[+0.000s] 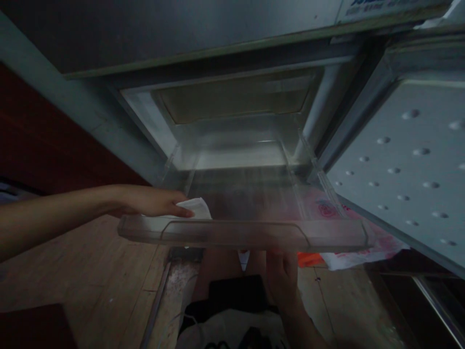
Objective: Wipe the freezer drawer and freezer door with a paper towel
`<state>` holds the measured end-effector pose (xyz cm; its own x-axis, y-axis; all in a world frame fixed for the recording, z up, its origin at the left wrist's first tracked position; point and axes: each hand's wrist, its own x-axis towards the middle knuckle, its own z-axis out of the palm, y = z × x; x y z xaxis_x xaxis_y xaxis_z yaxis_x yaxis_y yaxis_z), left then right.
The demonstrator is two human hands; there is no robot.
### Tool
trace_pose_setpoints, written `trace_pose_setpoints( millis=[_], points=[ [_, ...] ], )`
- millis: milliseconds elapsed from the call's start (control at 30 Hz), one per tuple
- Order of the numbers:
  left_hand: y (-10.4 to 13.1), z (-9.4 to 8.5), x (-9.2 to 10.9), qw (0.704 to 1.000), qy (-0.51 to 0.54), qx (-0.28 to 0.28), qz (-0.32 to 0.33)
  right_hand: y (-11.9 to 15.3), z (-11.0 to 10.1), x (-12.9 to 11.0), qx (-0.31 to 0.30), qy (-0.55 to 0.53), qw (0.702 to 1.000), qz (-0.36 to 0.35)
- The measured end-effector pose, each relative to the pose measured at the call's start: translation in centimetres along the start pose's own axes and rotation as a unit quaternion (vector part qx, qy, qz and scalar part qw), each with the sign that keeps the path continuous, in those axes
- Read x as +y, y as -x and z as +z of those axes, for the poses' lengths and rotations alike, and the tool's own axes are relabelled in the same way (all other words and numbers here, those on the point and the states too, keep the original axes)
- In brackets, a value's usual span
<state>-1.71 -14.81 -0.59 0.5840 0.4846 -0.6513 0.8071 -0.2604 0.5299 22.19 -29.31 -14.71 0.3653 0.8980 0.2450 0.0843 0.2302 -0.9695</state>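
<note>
A clear plastic freezer drawer [240,235] is pulled out in front of me, with its rear end toward the freezer opening. My left hand [160,202] is closed on a folded white cloth or paper wipe [196,208], its thumb on top. The wipe lies at the drawer's left front corner, just inside the front panel. Below the front panel, right of the middle, my right hand [282,276] is curled against the drawer's lower edge. Its fingertips are partly hidden by the drawer and look closed on that edge.
The freezer door [410,160] stands open on the right. A red and white plastic bag [363,242] lies under the drawer's right side, beside something orange [308,259]. A dark red panel [47,135] is at left. Below is a tiled floor [109,281].
</note>
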Motion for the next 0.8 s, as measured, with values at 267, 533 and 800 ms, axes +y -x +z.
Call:
trace_pose_setpoints(
  millis=[267, 533, 800],
  points=[
    [-4.2, 0.0, 6.9, 0.996, -0.043, -0.053, 0.055, -0.2, 0.3, -0.2, 0.001, -0.009, 1.000, -0.018],
    [-10.9, 1.6, 14.0, 0.978, -0.075, -0.047, 0.188, -0.3, 0.4, -0.7, -0.038, -0.015, 0.999, -0.016],
    [-7.2, 0.6, 9.6, 0.980, -0.089, -0.041, 0.176, -0.4, 0.2, -1.0, -0.049, -0.010, 0.998, -0.030]
  ],
)
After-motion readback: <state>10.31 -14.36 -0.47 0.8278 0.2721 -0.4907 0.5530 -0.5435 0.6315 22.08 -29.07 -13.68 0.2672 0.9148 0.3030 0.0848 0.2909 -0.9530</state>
